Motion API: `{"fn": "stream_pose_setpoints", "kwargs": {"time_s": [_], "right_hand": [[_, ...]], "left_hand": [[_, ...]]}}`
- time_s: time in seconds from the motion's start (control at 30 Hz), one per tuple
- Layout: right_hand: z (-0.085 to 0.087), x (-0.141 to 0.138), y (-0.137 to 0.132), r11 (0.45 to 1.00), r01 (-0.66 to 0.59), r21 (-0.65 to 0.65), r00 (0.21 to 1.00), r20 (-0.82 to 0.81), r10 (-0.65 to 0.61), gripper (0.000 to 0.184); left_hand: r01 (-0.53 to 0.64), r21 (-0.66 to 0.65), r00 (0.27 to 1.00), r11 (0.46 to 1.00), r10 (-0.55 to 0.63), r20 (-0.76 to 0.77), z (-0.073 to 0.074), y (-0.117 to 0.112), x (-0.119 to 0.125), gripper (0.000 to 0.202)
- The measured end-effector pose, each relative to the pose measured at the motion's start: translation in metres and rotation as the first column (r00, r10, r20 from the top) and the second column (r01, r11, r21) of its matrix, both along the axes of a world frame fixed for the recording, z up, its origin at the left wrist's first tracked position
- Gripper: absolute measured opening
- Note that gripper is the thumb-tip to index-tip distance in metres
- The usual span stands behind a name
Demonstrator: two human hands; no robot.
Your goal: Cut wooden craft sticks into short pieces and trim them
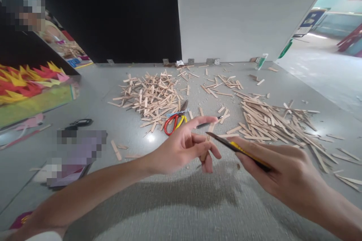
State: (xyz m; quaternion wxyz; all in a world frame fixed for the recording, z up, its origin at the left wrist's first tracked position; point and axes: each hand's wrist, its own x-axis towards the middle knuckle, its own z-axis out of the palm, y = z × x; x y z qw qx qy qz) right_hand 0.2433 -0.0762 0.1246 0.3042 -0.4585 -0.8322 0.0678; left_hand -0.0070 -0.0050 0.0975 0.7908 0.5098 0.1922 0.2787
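Both hands grip: left hand [181, 147] a stick [212, 126] (marking [208, 138] illegible), right hand [285, 163] a yellow-black knife [240, 148].

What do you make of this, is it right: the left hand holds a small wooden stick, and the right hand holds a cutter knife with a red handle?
Not quite. The handle of the cutter knife in the right hand is yellow and dark, not red, as the head view shows. The left hand does hold a small wooden stick.
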Motion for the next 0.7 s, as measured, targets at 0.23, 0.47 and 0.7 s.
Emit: {"fn": "stream_pose_setpoints", "kwargs": {"time_s": [0.23, 0.47, 0.7], "right_hand": [[0.008, 0.003, 0.003, 0.972, 0.206, 0.114, 0.979, -0.03, -0.204, 0.027], [0.003, 0.006, 0.003, 0.959, 0.256, 0.124, 0.966, 0.007, -0.259, 0.03], [0.003, 0.011, 0.002, 0.952, 0.291, 0.099, 0.955, 0.031, -0.295, 0.03]], "left_hand": [[-0.082, 0.15, 0.982, 0.985, 0.105, -0.156, 0.002, -0.002, -0.003, 0.053], [-0.061, 0.268, 0.95, 0.961, 0.139, -0.28, 0.004, -0.011, -0.005, 0.037], [-0.088, 0.309, 0.945, 0.947, 0.178, -0.276, 0.014, -0.022, -0.01, 0.044]]}}
